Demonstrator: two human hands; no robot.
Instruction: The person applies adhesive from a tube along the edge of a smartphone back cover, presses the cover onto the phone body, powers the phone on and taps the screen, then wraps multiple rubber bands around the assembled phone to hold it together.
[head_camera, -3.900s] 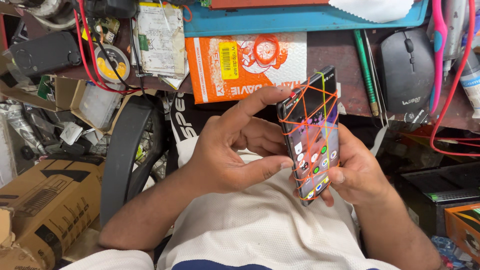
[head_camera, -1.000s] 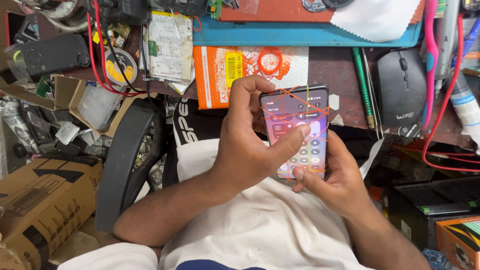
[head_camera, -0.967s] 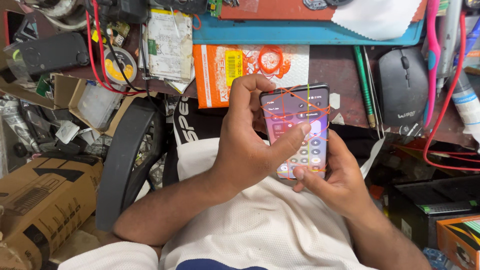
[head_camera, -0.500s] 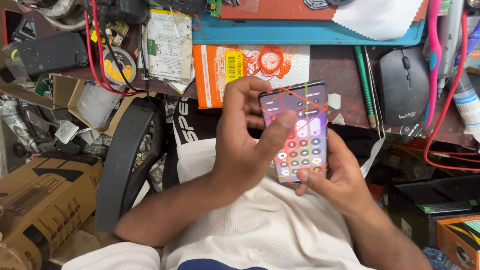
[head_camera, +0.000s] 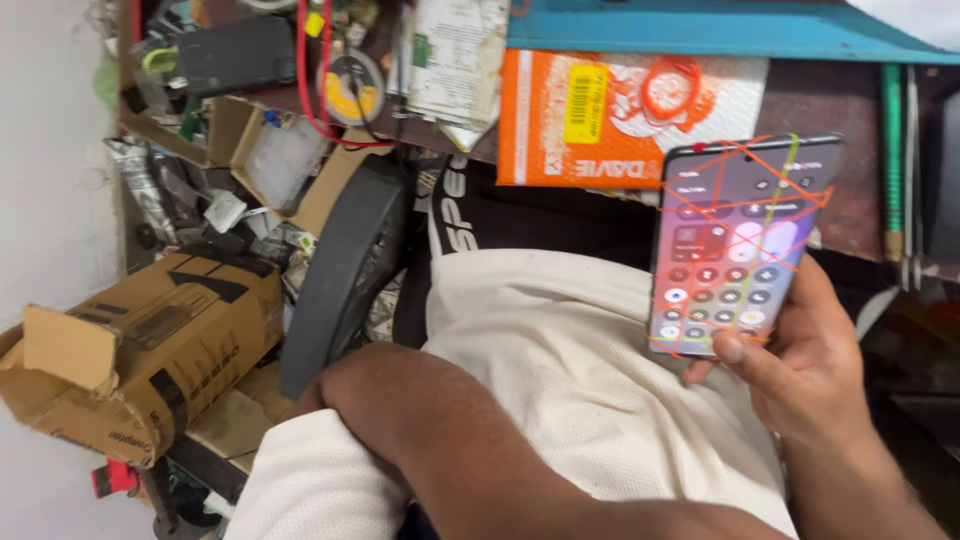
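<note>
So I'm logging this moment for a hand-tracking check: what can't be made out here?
Head view only:
- Left hand: hidden; the forearm bends out of sight behind the white shirt.
- Right hand: its fingers sit behind the lit smartphone with orange and yellow lines across its screen; only the thumb shows.
- Phone icons: too small to tell apart.
- Orange and white cardboard box: top covered by the blue board.
- Green pen: cut off above.
</note>
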